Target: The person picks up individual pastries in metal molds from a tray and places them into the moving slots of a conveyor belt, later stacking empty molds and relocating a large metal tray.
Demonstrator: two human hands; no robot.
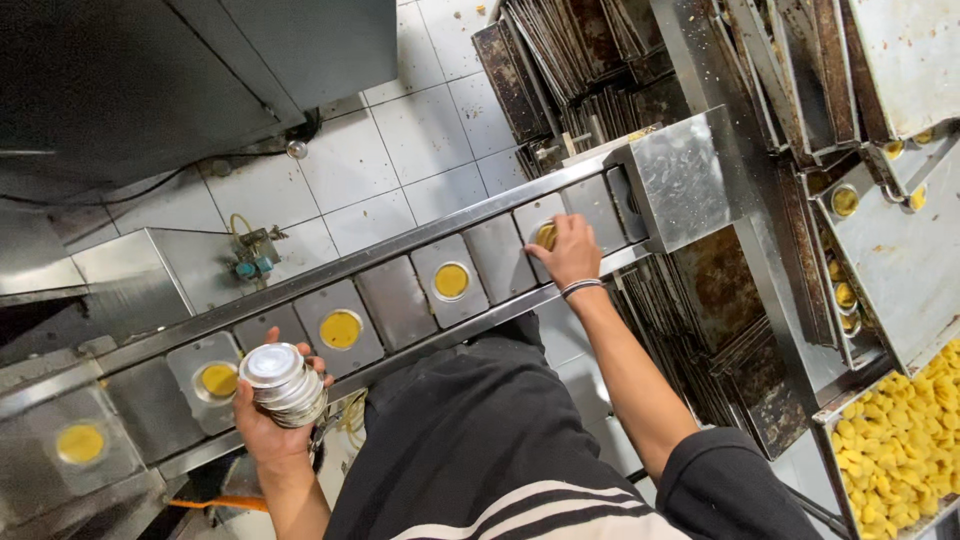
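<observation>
Left hand [268, 425] wrapped around a stack of tins [286, 384], nested one in another, held upright just off the near rail of the conveyor [395, 300]. Right hand [568, 250] reaching to the far end of the conveyor, fingertips pressed down on a tin [545, 235] seated in a plate beside the steel hood [678, 180]; closed on it or only touching, cannot tell.

Tins thin, shiny metal: probably light, stiff at the rim but easy to dent, and likely slick. Stack best gripped round the sides, as now, thumb near the top to peel one off; tilted much, could slide apart. Single tins best taken by the rim, since the yellow filling inside looks soft and would smear.

Along the conveyor from the hood toward the left hand: filled tins at [451, 281], [340, 329], [218, 379] and [80, 442], with bare plates between. Raised rails on both long sides of the conveyor, so entry to each seat from above only. Hood closing off the far end just beyond the right hand; little room there. On the other side of the hood, racks of dark trays [590, 60] standing on edge and a tray of yellow pieces [900, 440]. On the near side of the conveyor, the body close to the rail, leaving a narrow space for the elbows.
</observation>
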